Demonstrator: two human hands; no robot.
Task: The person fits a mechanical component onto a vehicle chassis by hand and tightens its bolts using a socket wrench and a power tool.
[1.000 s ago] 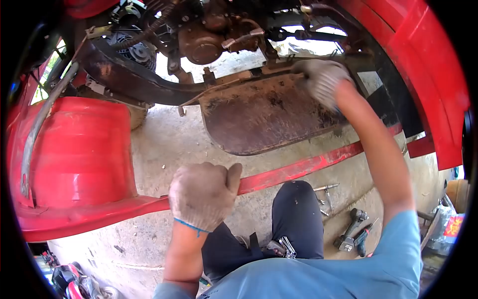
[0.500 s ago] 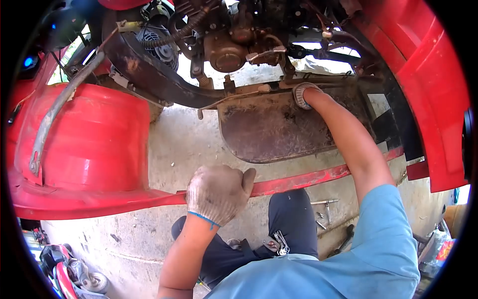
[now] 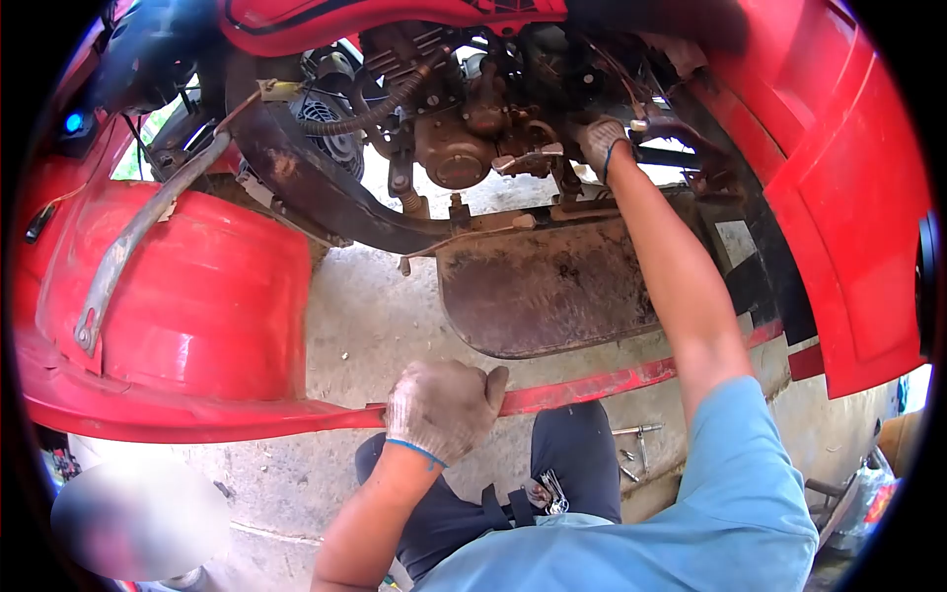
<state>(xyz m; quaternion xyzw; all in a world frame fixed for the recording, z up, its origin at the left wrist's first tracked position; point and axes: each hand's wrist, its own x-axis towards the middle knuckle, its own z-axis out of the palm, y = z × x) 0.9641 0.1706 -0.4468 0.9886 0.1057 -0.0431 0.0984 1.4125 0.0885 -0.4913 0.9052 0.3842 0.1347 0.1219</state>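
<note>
My left hand, in a dirty knitted glove, is closed over the red side rail, its thumb pointing right. My right hand, gloved too, reaches into the dark frame just right of the brown, grimy engine. Its fingers are hidden among the parts there, so what they touch does not show. Below that arm lies a worn dark footboard panel, joined to the frame along its upper edge.
A red wheel-arch body with a bent grey metal strap stands at left. Red side panels rise at right. A T-handled wrench lies on the concrete floor. A blurred patch covers the lower left.
My right hand has moved from the footboard's upper edge up and away, into the frame beside the engine. My left hand keeps its hold on the rail. The view has tilted slightly upward.
</note>
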